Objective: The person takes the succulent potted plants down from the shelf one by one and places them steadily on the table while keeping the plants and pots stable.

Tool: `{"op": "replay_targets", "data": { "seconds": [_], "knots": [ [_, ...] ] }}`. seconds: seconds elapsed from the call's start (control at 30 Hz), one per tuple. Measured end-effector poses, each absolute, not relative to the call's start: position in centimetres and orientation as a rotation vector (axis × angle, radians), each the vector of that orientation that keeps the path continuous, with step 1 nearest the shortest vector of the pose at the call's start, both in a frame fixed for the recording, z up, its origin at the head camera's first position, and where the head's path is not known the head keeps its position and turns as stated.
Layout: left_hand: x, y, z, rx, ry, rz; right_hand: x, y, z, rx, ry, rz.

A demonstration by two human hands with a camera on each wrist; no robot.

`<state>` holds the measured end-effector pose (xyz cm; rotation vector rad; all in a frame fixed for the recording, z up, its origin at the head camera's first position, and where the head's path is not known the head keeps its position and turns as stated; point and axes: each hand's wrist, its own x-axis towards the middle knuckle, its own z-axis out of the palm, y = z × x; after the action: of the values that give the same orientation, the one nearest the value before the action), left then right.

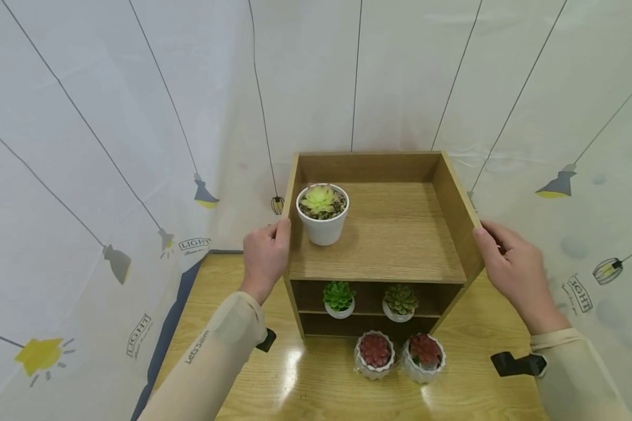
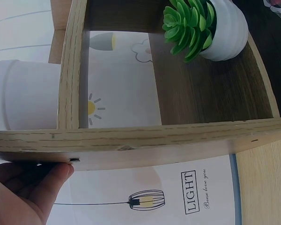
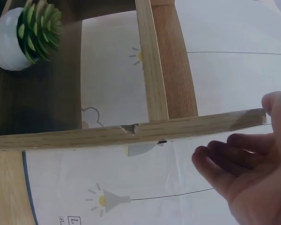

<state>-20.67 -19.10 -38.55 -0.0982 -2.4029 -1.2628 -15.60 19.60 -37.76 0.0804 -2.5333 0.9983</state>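
A wooden shelf unit point(image 1: 379, 275) stands between my two hands. My left hand point(image 1: 265, 254) holds its left side panel, thumb against the outer face; the curled fingertips are partly in shadow in the left wrist view. At the right side panel, my right hand point(image 1: 516, 269) rests its thumb on the edge, its loose fingers outside and apart from the wood in the right wrist view. A white pot with a yellow-green succulent point(image 1: 322, 213) sits at the left of the top tier. Below it are two white-potted green succulents, the left one point(image 1: 339, 300) and the right one point(image 1: 400, 303).
Two red succulents in scalloped white pots, one left point(image 1: 374, 354) and one right point(image 1: 423, 356), stand before the shelf on the wood-grain table point(image 1: 326, 392). A pale covering printed with hanging lamps point(image 1: 395, 76) rises behind and at both sides.
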Motion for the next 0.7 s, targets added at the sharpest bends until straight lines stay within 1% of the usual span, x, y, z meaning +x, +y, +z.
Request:
{"op": "replay_targets", "data": {
  "seconds": [0.4, 0.7],
  "knots": [
    [-20.7, -19.0, -38.6, -0.082, -2.406, -1.273, -17.7, 20.7, -36.3, 0.112, -2.775, 1.038],
    [-20.7, -19.1, -38.5, -0.086, -2.41, -1.245, -18.0, 20.8, -36.0, 0.09, -2.794, 0.955]
  ]
}}
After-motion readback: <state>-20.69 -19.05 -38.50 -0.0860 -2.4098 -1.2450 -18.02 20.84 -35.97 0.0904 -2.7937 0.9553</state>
